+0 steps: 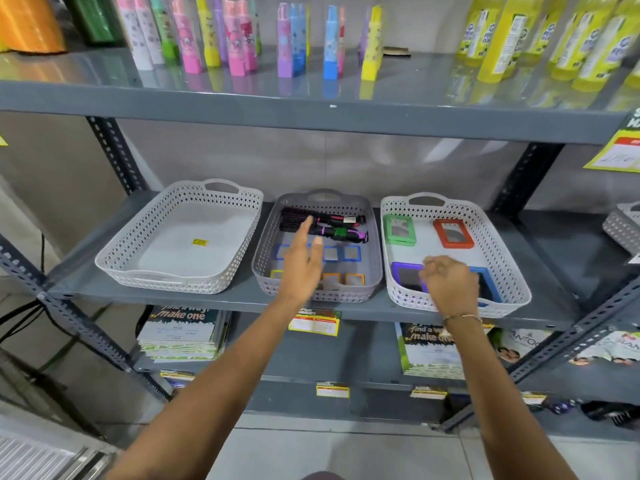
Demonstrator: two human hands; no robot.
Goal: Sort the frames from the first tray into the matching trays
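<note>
Three perforated trays stand on the middle shelf. The left white tray [138, 265] holds only a yellow sticker. The middle grey tray [374, 251] holds hairbrushes [332, 226] at the back and several small blue [352, 253] and orange [355, 279] frames. The right white tray [498, 247] holds larger frames: green [399, 229], red [453, 233], purple [406, 276] and blue [486, 282]. My left hand [302, 261] hovers over the middle tray with fingers spread, holding nothing. My right hand [450, 282] is over the right tray's front, fingers curled; it covers part of the blue frame.
The grey metal shelf [311, 306] has slotted uprights at both sides. Coloured bottles stand on the shelf above. Booklets and price tags sit on the lower shelf. Another tray's corner [623, 226] shows at the far right.
</note>
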